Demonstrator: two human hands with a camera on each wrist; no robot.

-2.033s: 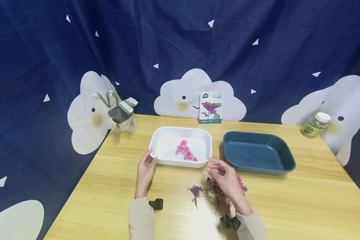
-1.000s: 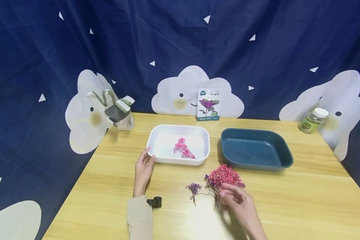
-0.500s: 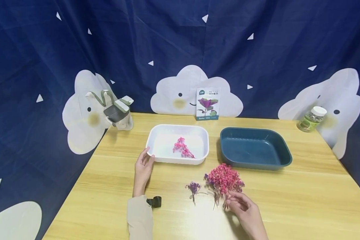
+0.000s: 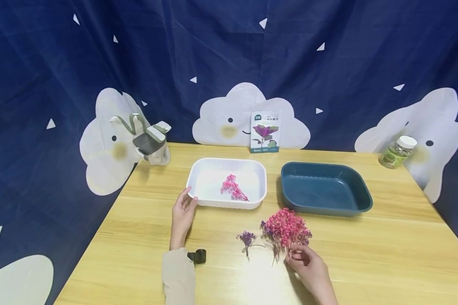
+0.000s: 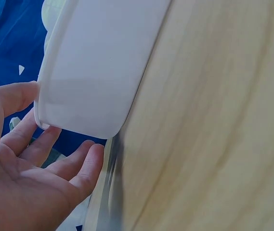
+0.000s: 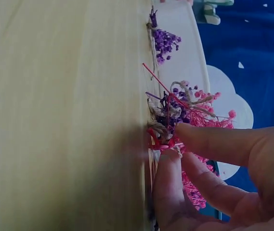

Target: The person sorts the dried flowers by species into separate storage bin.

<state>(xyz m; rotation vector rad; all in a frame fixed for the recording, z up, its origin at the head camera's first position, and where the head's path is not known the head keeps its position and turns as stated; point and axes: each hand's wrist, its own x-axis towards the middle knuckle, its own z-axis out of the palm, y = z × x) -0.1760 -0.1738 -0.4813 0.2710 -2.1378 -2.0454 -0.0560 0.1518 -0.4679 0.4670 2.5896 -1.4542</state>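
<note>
My left hand (image 4: 182,213) grips the near left corner of a white plastic tray (image 4: 208,202). The left wrist view shows the thumb on one side of its rim and fingertips at the other. Inside the tray lies a pink dried-flower sprig (image 4: 233,189). My right hand (image 4: 309,270) pinches the stems of a bunch of pink dried flowers (image 4: 286,227) on the table, seen closely in the right wrist view. Purple flowers (image 6: 175,108) tied with twine lie against that bunch. Left of it rests a small purple dried-flower sprig (image 4: 247,238), its stems towards me.
A dark blue tray (image 4: 325,191) stands right of the white one. Behind them a seed packet (image 4: 265,132) leans on the curtain. A white pot-like ornament (image 4: 152,146) stands back left; a white-capped jar (image 4: 398,152) is at the back right of the wooden table (image 4: 389,258).
My right hand has moved from beside the white tray down to the pink bunch and taken hold of its stems. The left hand has stayed at the tray's corner.
</note>
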